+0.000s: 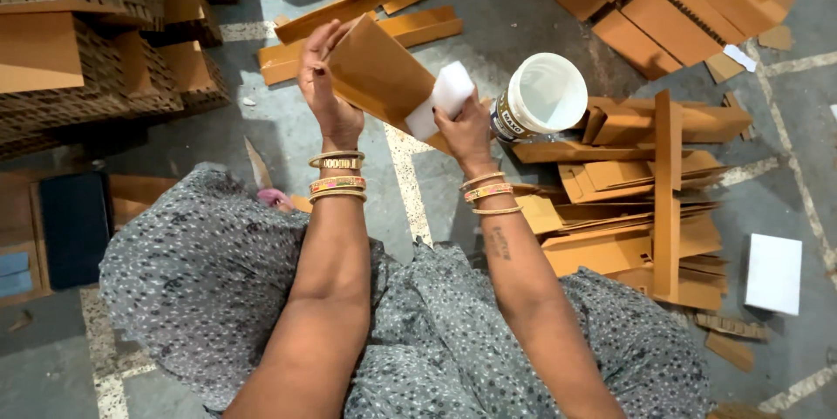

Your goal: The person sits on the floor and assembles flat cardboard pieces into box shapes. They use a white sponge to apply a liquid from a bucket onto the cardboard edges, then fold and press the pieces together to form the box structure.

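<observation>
While the left hand clasps the flat brown cardboard piece by its 9 o'clock edge, its long axis running 11 to 5 o'clock, the right hand presses a white foam block against its 4 o'clock end, fingers closed on it.

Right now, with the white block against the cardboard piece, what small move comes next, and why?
Probably wipe the white block down along the cardboard piece: the right hand presses it there, the left hand steadies the piece, and the open white tub sits close by.
</observation>
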